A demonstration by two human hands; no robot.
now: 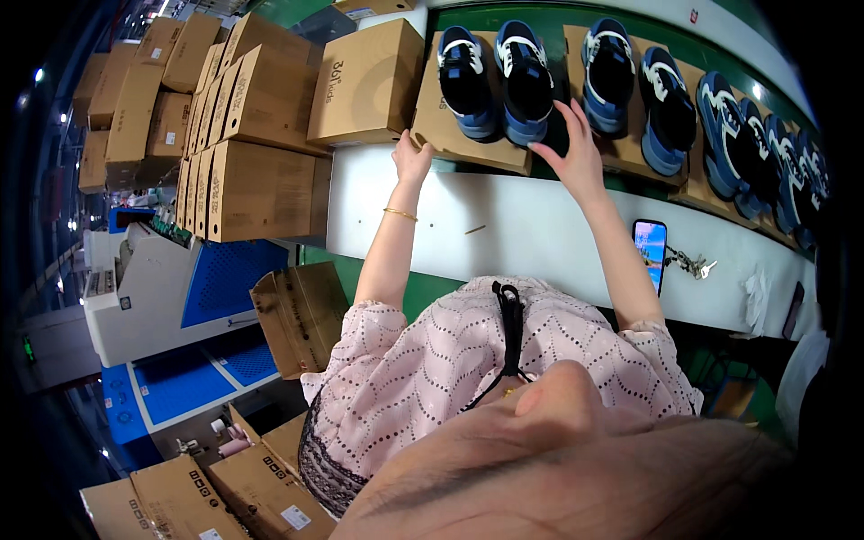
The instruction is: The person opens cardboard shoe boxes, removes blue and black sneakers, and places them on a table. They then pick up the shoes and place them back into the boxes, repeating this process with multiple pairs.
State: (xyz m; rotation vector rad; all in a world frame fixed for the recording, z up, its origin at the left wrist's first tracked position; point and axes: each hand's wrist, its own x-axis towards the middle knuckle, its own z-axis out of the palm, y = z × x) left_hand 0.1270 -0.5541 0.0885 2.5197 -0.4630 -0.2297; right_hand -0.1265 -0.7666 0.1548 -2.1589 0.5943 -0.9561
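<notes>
The shoe (526,81) sits beside its mate (465,81) on top of a box (436,124), at the white table's (387,216) far side. The right hand (578,162) is at its heel, thumb and fingers spread well apart; whether they touch it is unclear. The left hand (412,162), fingers bunched, is at the box's near left corner; how firmly it grips cannot be told. Just left stands a closed carton (369,85); to the right, more pairs (666,112) sit on boxes in a row. Nearer the person lie a phone (650,250) and keys (706,268). The step in hand seems to be lining up box and pair; the next move likely calls for keeping the box level, so neither shoe slides.
</notes>
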